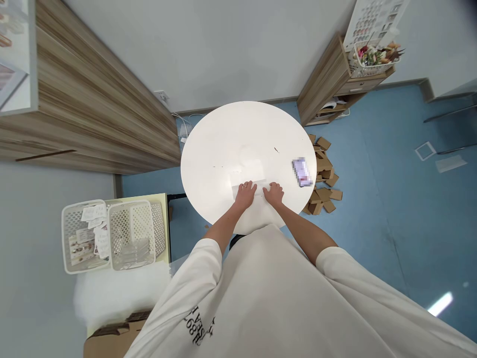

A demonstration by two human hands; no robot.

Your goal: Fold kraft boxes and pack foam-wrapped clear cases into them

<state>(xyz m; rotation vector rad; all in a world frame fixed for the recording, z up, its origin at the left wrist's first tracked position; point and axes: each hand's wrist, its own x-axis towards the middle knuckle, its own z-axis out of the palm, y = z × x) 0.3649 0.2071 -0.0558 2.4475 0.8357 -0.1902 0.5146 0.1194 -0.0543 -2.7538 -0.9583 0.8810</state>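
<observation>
A thin white sheet of paper lies on the round white table, with a folded strip along its near side. It is hard to make out against the white top. My left hand rests on the folded strip, fingers spread and pressing down, with a ring on one finger. Close by on the right, my right hand presses at the strip's right end, thumb apart from the bent fingers. Neither hand visibly grips anything. A blurred phone-like object lies near the table's right edge.
Flattened cardboard pieces lie on the floor right of the table. White plastic baskets stand on a side table at left, above a cardboard box. A wooden cabinet holds a flower basket. A wardrobe-like wooden unit stands left.
</observation>
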